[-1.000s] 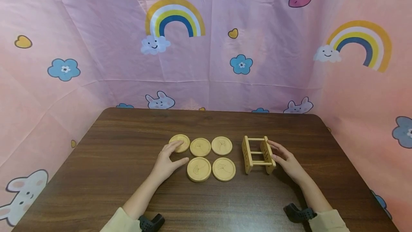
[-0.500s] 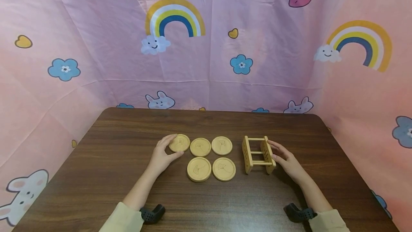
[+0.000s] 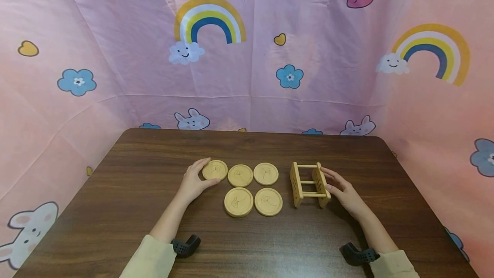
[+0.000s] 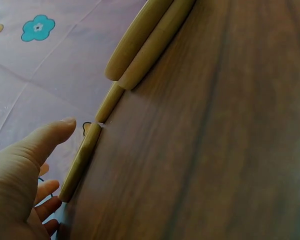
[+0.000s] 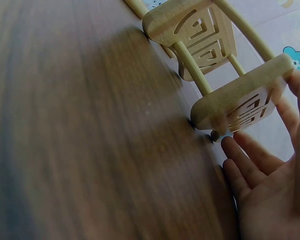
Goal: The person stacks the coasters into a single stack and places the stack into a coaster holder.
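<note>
In the head view, my left hand (image 3: 194,181) spreads thumb and fingers around the left side of a round wooden coaster (image 3: 215,170) with an engraved leaf-like drawing. That coaster lies flat; in the left wrist view the thumb (image 4: 52,140) is raised over it and the fingertips are right by its edge. My right hand (image 3: 346,194) rests fingertips against the outer right side of a small wooden coaster rack (image 3: 308,182), which has two side panels joined by rods. The right wrist view shows cut-out patterns in the rack's panels (image 5: 202,35).
Right of the left hand lie other coasters: two in the back row (image 3: 240,176) and two in the front row (image 3: 269,202). The front-left coaster (image 3: 238,203) sits on another one. All stand on a dark wood table (image 3: 154,153), with a patterned cloth (image 3: 239,72) behind it.
My left hand has moved from over the far-left coaster to its left edge, the fingers leaving its top and the thumb coming to its front edge. The right hand and rack stay put.
</note>
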`<state>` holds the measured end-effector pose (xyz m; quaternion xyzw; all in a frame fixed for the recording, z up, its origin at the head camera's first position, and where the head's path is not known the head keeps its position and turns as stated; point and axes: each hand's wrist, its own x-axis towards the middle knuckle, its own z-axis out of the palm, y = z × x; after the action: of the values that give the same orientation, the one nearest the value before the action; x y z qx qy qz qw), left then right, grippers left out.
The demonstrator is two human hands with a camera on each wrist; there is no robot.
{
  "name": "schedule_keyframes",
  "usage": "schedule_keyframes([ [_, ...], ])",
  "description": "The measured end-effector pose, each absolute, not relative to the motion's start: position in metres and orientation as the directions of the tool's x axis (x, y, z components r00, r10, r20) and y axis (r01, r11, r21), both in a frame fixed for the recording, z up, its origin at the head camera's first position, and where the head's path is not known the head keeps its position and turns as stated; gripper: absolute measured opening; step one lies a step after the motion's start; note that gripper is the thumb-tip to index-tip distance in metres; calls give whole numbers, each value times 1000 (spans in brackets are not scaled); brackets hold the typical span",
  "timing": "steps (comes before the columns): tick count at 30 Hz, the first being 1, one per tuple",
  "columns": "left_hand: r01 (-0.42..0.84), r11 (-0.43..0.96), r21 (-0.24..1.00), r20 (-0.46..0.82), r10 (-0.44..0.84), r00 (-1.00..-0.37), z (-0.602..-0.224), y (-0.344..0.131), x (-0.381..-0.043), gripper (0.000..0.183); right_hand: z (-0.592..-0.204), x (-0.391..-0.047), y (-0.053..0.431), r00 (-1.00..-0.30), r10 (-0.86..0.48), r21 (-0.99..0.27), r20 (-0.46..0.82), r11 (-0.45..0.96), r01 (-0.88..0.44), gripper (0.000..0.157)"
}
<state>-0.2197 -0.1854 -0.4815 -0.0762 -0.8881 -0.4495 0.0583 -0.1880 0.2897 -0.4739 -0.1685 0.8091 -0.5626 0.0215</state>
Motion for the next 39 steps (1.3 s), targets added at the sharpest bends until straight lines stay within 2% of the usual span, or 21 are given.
schedule_keyframes([
  [21, 213, 716, 665, 168, 134, -977, -481, -180, -222, 83, -474, -185, 288, -948, -285, -912, 141, 334, -236, 50],
  [39, 196, 723, 663, 160, 119, -980, -482, -180, -223, 80, -473, -188, 287, -947, -288, -914, 143, 328, -238, 50],
])
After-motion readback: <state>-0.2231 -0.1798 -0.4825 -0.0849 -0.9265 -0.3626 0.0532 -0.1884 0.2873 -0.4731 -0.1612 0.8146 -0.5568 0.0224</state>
